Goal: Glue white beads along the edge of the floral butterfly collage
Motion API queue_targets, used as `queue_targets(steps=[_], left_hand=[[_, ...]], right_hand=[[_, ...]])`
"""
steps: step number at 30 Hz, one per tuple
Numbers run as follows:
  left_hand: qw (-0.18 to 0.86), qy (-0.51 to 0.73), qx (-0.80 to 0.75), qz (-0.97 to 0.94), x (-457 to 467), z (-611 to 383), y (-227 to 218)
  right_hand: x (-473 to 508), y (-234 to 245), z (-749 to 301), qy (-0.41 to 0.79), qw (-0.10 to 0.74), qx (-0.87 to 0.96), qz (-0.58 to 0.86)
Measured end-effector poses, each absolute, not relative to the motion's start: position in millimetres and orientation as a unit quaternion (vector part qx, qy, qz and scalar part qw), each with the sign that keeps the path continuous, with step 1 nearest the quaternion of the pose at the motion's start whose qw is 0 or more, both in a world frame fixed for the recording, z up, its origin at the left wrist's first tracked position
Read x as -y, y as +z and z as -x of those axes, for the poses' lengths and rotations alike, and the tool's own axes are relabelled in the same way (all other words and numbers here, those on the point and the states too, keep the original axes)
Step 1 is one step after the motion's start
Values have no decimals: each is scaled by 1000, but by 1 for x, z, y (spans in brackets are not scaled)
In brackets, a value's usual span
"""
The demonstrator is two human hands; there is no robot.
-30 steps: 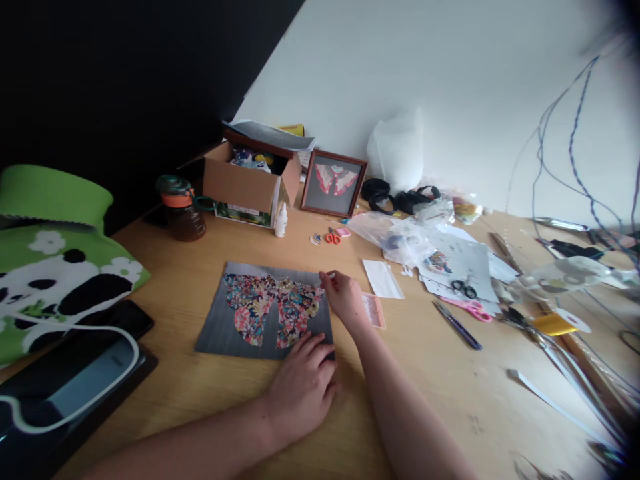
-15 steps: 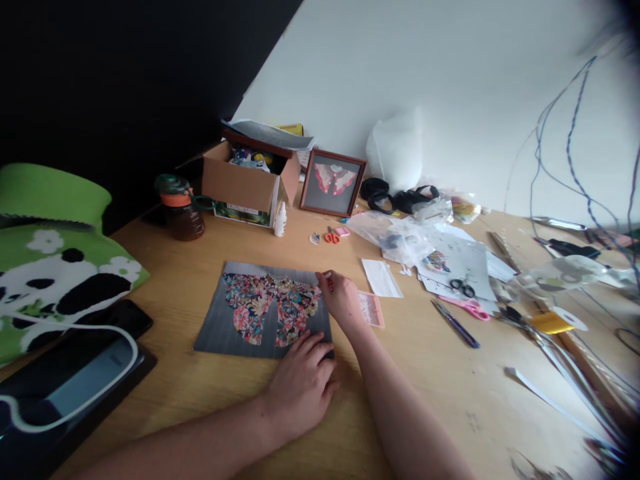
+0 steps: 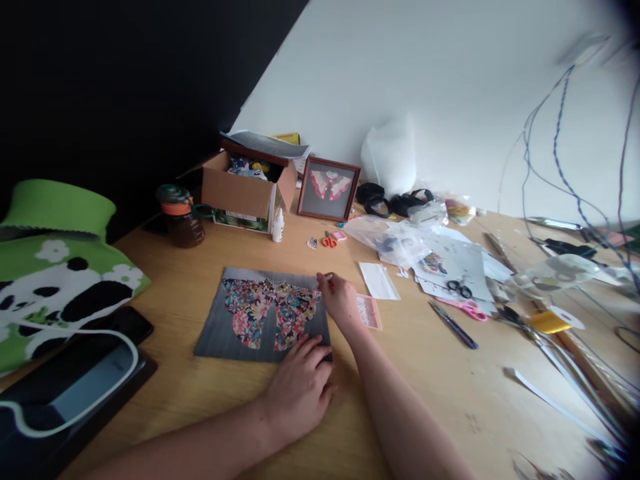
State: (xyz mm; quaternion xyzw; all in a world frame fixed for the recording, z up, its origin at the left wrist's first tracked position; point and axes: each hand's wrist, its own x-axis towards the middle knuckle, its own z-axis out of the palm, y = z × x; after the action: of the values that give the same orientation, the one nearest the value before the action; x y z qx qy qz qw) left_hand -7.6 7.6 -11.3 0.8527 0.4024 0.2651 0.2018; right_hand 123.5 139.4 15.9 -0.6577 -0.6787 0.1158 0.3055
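Observation:
A dark grey sheet (image 3: pixel 213 333) lies on the table, bearing a floral-patterned collar shape (image 3: pixel 249 313) with small pale beads along its neckline. My left hand (image 3: pixel 303 381) rests flat on the sheet's lower right corner, fingers stretched out. At the collar's upper right end, my right hand (image 3: pixel 339 300) has thumb and fingers pinched together. A tiny pale tip shows above those fingers; what they hold is too small to make out. Just right of that hand, partly behind the wrist, sits a pink-rimmed tray (image 3: pixel 369 311) with small white pieces.
Behind the sheet stand a white dropper bottle (image 3: pixel 278 227), orange scissors (image 3: pixel 329 241) and a framed collar picture (image 3: pixel 329 189). To the right lie a white packet (image 3: pixel 380 281), a craft knife (image 3: pixel 454 325) and pink scissors (image 3: pixel 467 309). A phone (image 3: pixel 95 387) is at left.
The view has tilted slightly, so background things sit a little lower. Both hands stay nearly in place, the right still pinching at the collar's upper right end.

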Motion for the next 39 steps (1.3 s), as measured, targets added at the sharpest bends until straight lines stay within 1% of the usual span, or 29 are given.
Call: queue_targets(steps=[6, 17, 39], left_hand=[[205, 265, -399, -853, -7, 8, -12], [206, 268, -400, -852, -8, 8, -12], [201, 263, -400, -855, -8, 8, -12]], right_hand=[[-139, 19, -126, 124, 325, 674, 651], [-137, 21, -121, 131, 286, 678, 665], [-136, 21, -121, 123, 261, 685, 669]])
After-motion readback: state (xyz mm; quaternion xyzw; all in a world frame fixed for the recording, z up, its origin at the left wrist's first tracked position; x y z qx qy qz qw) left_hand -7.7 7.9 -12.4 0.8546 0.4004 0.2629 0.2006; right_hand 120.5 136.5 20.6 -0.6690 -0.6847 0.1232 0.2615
